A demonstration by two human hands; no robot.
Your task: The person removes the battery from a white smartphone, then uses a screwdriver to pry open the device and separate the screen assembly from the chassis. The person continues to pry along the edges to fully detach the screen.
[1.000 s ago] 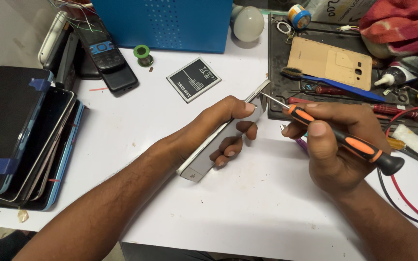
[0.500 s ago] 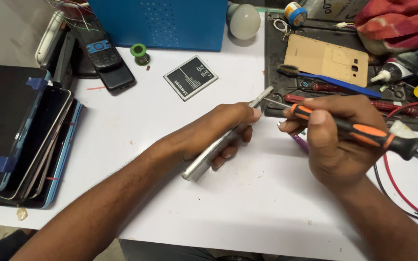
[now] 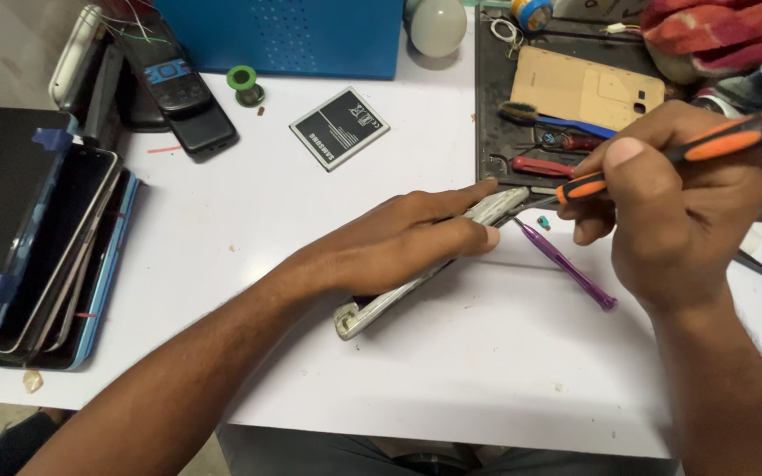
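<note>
1. The left hand (image 3: 407, 242) lay across a slim silver-edged phone body (image 3: 381, 304), fingers closed over it and pinning it tilted on edge against the white tabletop (image 3: 451, 370), near the middle of the view.
2. The right hand (image 3: 681, 211) was wrapped tight around an orange-and-black-handled screwdriver (image 3: 681, 150), whose metal tip met the phone's upper end at about 1 o'clock from the left hand.
3. A thin purple plastic pry tool (image 3: 566, 264) lay flat on the table at 3 o'clock of the phone, just beside the right hand's fingers.
4. A flat black-and-white rectangular phone battery (image 3: 339, 128) lay at 11 o'clock from the phone, well apart.
5. A tan plastic back cover (image 3: 584, 88) rested on a black work mat (image 3: 491, 106) at 1 o'clock.
6. A stack of dark phones and screens (image 3: 37, 247) sat at 9 o'clock by the table's edge.
7. A blue perforated box (image 3: 293, 35) stood at 12 o'clock, with a small green spool (image 3: 244, 81) just before it.
</note>
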